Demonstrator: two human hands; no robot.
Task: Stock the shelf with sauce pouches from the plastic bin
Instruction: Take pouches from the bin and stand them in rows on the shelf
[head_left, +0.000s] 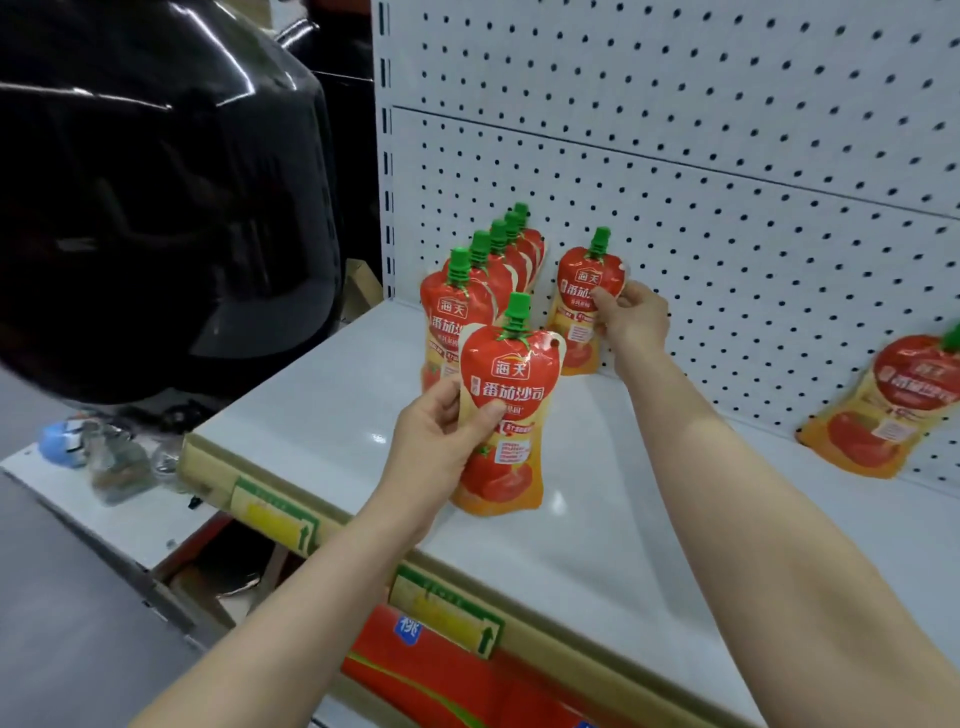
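Retail shop, grocery aisle. The fixture is a store gondola: a glossy white metal shelf (322, 395) backed by a white perforated pegboard panel (727, 156), with a slotted white upright (385, 156) at its left end. The shelf front carries a tan price-label strip (218, 467) holding yellow and green tags. Stock is uniform: red tomato-sauce pouches with green screw caps (457, 306) stand single file, labels outward. One more same-brand pouch (883, 410) leans on the panel to the right. Red printed packaging (415, 670) shows on the level below.
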